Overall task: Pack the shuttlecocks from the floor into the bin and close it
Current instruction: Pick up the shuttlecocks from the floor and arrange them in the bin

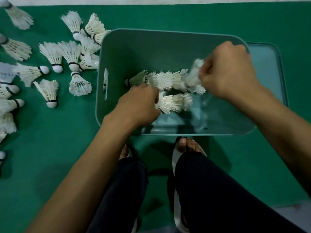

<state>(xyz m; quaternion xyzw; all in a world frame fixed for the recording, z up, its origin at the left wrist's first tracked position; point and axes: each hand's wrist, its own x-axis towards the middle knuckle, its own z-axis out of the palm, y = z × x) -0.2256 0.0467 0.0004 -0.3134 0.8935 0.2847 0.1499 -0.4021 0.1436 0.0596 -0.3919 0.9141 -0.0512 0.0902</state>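
A teal plastic bin (pixel 127 47) stands open on the green floor in front of me. Inside it lie two nested rows of white feather shuttlecocks (pixel 161 79). My left hand (pixel 139 105) is inside the bin, fingers closed on the lower row of shuttlecocks (pixel 175 103). My right hand (pixel 227 71) is over the bin's right part, closed on the blurred right end of the upper row. Several loose shuttlecocks (pixel 55 56) lie scattered on the floor left of the bin. The bin's teal lid (pixel 269 64) lies flat on the floor behind and right of the bin.
My feet in sandals (pixel 188 147) and dark trouser legs are just in front of the bin. A white line (pixel 151 0) runs along the far edge of the green floor. More shuttlecocks reach the frame's left edge.
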